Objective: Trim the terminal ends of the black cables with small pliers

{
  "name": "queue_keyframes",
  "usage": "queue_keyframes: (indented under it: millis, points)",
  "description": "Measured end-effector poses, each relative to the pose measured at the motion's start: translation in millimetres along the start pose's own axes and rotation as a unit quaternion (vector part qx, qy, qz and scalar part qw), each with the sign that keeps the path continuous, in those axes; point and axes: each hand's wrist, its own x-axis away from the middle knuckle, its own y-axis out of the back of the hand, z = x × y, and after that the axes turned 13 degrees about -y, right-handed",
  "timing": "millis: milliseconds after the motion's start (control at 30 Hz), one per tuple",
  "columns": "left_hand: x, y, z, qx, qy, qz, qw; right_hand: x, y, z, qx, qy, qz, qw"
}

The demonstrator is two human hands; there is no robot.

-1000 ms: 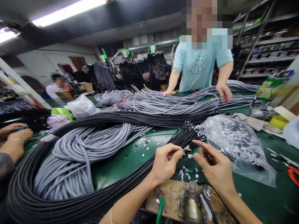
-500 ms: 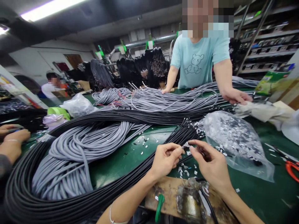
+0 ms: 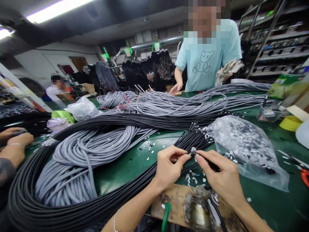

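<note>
My left hand [image 3: 171, 166] and my right hand [image 3: 220, 175] meet fingertip to fingertip above the bench. Both are closed in a pinch on a small silvery-and-black piece [image 3: 193, 149], which looks like a cable end with crumpled foil, though its exact kind is too small to tell. Something dark shows under the curled fingers of my right hand. Below my hands is a worn wooden block [image 3: 161, 203] with a metal fixture [image 3: 200, 211] and a green lever [image 3: 166, 212]. A bundle of black cables [image 3: 135, 180] passes behind my left wrist.
Coiled grey cables [image 3: 94, 149] lie left, more grey cables [image 3: 178, 101] behind. A clear bag [image 3: 243, 145] of small scraps and red-handled scissors [image 3: 304, 175] are right. Opposite stands a co-worker [image 3: 210, 64] holding a pale cloth [image 3: 228, 71]; another person's hands [image 3: 18, 143] work at left.
My right fingertips have closed in against the small piece beside my left fingers. The co-worker opposite has lifted the pale cloth from the bench, uncovering a small clear container and a yellow roll.
</note>
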Motion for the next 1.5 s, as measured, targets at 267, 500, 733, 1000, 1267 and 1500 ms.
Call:
queue_keyframes:
  millis: [267,500,733,1000,1267,1500]
  points:
    - [-0.9,2.9,-2.6,-0.094,-0.089,0.006,0.992,-2.3,1.1,-2.4,-0.016,-0.034,0.029,0.999]
    - [-2.9,1.9,-4.5,-0.094,-0.092,0.013,0.991,-5.0,1.6,-7.8,0.011,-0.034,0.028,0.999]
    - [-10.0,-0.2,-5.9,0.219,0.176,0.086,0.956,-6.2,5.5,-4.8,0.013,-0.04,0.02,0.999]
    - [-10.6,-0.4,-4.2,0.244,0.188,0.138,0.941,-7.7,6.6,-6.1,-0.058,-0.086,0.019,0.994]
    - [-2.5,-2.6,-5.6,-0.071,0.02,0.097,0.993,5.2,-1.6,-5.9,0.023,-0.001,-0.028,0.999]
    - [5.6,-2.9,-5.6,-0.349,-0.172,0.123,0.913,9.6,-7.8,-7.1,0.088,0.076,0.021,0.993]
